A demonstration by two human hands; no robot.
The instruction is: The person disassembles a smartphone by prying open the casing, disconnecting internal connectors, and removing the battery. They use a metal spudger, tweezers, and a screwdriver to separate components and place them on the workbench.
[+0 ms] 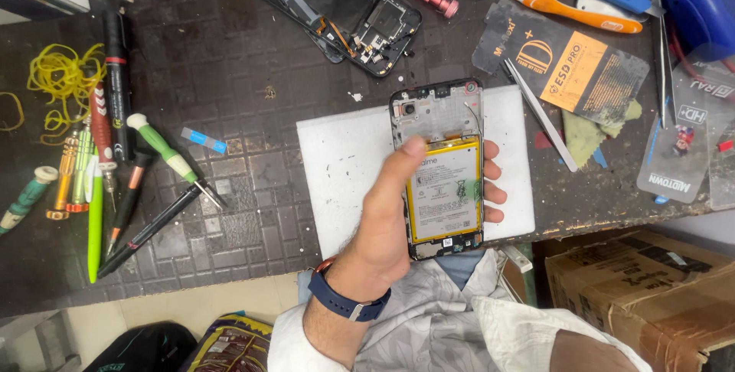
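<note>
My left hand (390, 219) holds an opened phone (438, 123) with its back cover off, above a white mat (344, 173). The thumb lies on the phone's left edge, and the fingers wrap round the right edge. A yellow-edged battery (448, 192) fills the phone's lower half, with the camera and circuit board showing above it. A dark blue watch (344, 301) is on the wrist. My right hand is out of view.
A second opened phone shell (337, 4) lies at the top. Screwdrivers and pens (115, 165) lie at the left beside yellow rubber bands (61, 81). Tweezers (540, 115), a toothbrush (551, 1) and packets (570, 66) are at the right, with a cardboard box (643, 288) below the table edge.
</note>
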